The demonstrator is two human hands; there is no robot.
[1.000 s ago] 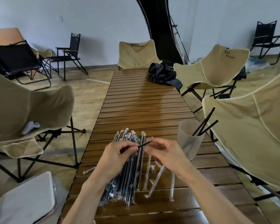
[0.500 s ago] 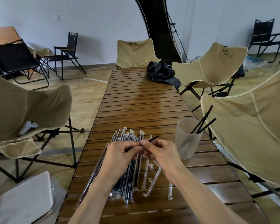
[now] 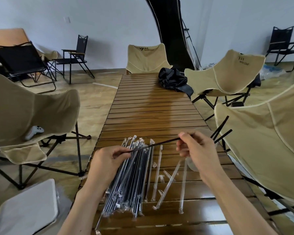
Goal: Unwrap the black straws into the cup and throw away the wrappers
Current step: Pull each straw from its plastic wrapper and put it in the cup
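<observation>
Drawing a black straw (image 3: pixel 159 144) clear, the right hand (image 3: pixel 196 147) pinches its far end while the left hand (image 3: pixel 107 161) pinches the wrapper end, apparently so it slides free toward the cup (image 3: pixel 199 131) by the table's (image 3: pixel 151 112) right edge, above the wrapped straws (image 3: pixel 131 175).

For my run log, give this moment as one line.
step: unwrapping | right hand: pulling straw | left hand: holding wrapper | cup: holds straws
</observation>
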